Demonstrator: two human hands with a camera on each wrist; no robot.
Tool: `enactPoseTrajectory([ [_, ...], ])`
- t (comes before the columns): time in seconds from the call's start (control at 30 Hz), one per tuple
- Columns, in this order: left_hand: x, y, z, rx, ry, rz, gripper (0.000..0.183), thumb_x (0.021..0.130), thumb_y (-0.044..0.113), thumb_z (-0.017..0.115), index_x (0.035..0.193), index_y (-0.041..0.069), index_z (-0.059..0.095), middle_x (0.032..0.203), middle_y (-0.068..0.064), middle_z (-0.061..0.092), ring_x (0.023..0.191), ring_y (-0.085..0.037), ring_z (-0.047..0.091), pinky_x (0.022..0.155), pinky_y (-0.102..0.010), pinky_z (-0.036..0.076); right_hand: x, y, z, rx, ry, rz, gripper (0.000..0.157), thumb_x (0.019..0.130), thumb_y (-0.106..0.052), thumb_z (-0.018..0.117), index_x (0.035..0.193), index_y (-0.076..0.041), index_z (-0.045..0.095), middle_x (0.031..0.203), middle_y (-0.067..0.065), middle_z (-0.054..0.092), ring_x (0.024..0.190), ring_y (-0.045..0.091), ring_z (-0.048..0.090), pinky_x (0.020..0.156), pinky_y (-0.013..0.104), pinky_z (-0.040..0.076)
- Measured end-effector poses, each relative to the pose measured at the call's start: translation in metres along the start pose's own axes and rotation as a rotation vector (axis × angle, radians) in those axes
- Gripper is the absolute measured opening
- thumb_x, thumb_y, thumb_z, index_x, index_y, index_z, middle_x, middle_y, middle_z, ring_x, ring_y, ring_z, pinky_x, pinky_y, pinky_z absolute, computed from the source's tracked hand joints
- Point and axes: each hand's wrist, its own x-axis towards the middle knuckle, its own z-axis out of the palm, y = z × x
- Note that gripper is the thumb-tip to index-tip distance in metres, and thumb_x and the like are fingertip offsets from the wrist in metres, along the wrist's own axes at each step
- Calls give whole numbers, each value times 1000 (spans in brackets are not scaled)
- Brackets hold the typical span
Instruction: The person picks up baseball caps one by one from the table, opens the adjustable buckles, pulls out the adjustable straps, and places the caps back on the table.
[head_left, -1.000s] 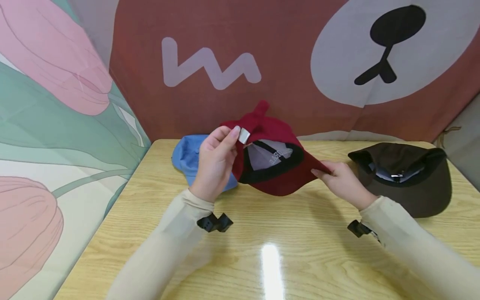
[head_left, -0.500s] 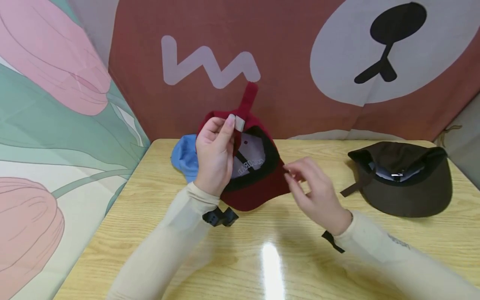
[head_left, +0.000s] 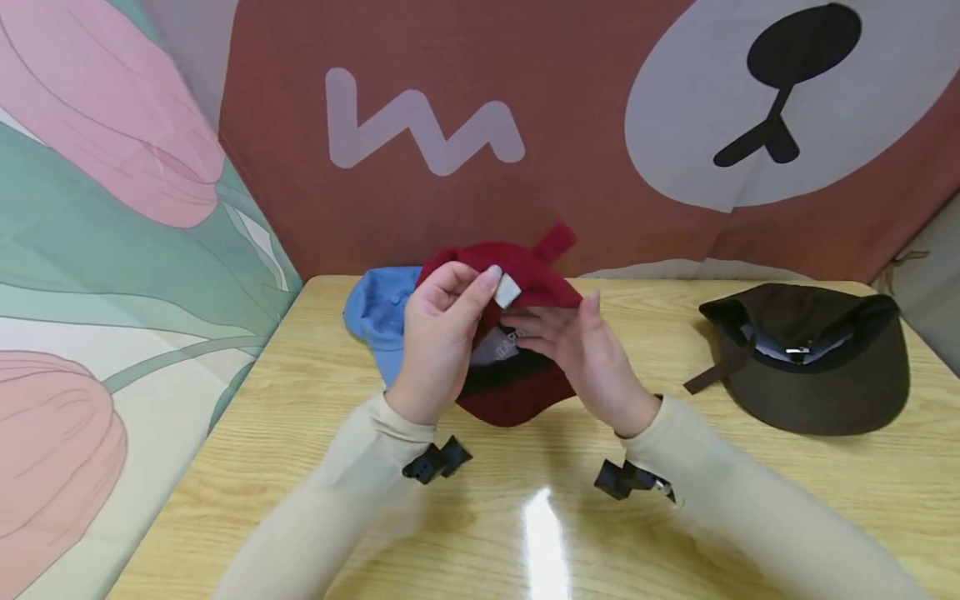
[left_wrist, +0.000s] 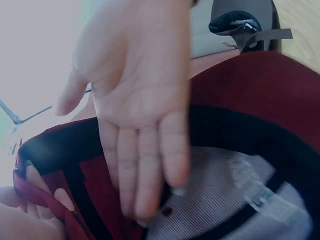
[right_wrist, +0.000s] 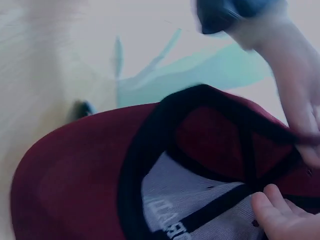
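Observation:
A dark red baseball cap (head_left: 517, 407) is held up above the table, its inside towards me. My left hand (head_left: 438, 346) pinches its back edge beside a small whitish tab (head_left: 507, 292). A loose red strap (head_left: 557, 240) sticks up behind. My right hand (head_left: 603, 367) has its fingers extended into the crown, thumb apart at the outer edge. In the left wrist view, that hand's open palm (left_wrist: 145, 110) hides part of the grey lining (left_wrist: 200, 200). The right wrist view shows the brim (right_wrist: 75, 175), black sweatband (right_wrist: 131, 185) and right fingertips (right_wrist: 272, 207).
Partly behind the red cap and left hand lies a blue cap (head_left: 375, 308). On the right of the wooden table (head_left: 300, 458) a dark brown cap (head_left: 817, 392) rests with its opening showing and a strap (head_left: 708, 377) sticking out. A printed cloth (head_left: 450, 208) hangs along the back.
My right hand has let go of the brim, moved left and slipped its straightened fingers into the crown. The cap has turned and shifted, while my left hand keeps its pinch.

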Motion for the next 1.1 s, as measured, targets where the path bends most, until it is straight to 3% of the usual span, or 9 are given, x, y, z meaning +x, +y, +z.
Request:
enactPoseTrajectory([
  [0.17, -10, -2, -2, 161, -45, -21, 17, 92, 0, 59, 78, 10, 61, 69, 3, 59, 67, -11, 52, 61, -22, 42, 1, -18, -9, 21, 86, -64, 54, 98, -55, 40, 132, -14, 54, 120, 2, 62, 109, 19, 59, 95, 34, 47],
  [0.43, -21, -15, -5, 277, -78, -101, 11, 90, 0, 62, 82, -7, 61, 68, 4, 57, 66, -11, 49, 61, -22, 41, -7, -34, -20, 32, 76, -95, 33, 104, -31, 44, 117, -10, 65, 112, 3, 65, 97, 17, 62, 88, 31, 50],
  [0.6, -25, -26, -6, 318, -104, -125, 14, 90, -1, 63, 85, -13, 60, 67, 6, 57, 64, -9, 48, 59, -21, 39, -10, -34, -23, 43, 112, -39, 19, 100, -18, 55, 111, -8, 66, 106, 3, 68, 89, 14, 64, 81, 29, 54],
  [0.77, -27, -32, -6, 369, -149, -148, 13, 91, 0, 63, 90, -13, 63, 72, 6, 61, 66, -8, 49, 61, -22, 41, -11, -35, -24, -20, 164, 12, 21, 98, -4, 56, 117, -5, 64, 110, 6, 67, 92, 16, 65, 80, 30, 55],
  [0.87, -29, -35, -4, 369, -183, -182, 14, 93, 3, 62, 95, -11, 63, 80, -1, 66, 73, -11, 57, 69, -27, 48, -12, -36, -23, -43, 197, 17, 20, 97, -1, 56, 116, -3, 63, 109, 6, 68, 92, 17, 67, 80, 32, 56],
  [1.0, -29, -39, 0, 324, -217, -204, 15, 93, 2, 61, 101, -11, 61, 91, -14, 69, 87, -29, 66, 86, -45, 52, -14, -35, -17, -146, 260, 17, 16, 95, -2, 59, 111, 0, 64, 102, 4, 70, 89, 16, 68, 78, 32, 56],
  [1.1, -30, -41, 3, 295, -219, -192, 18, 93, -1, 59, 106, -14, 59, 96, -22, 67, 90, -38, 65, 88, -52, 50, -17, -35, -12, -305, 292, -6, 17, 94, -2, 62, 108, 7, 65, 95, 0, 72, 85, 14, 68, 77, 28, 56],
])
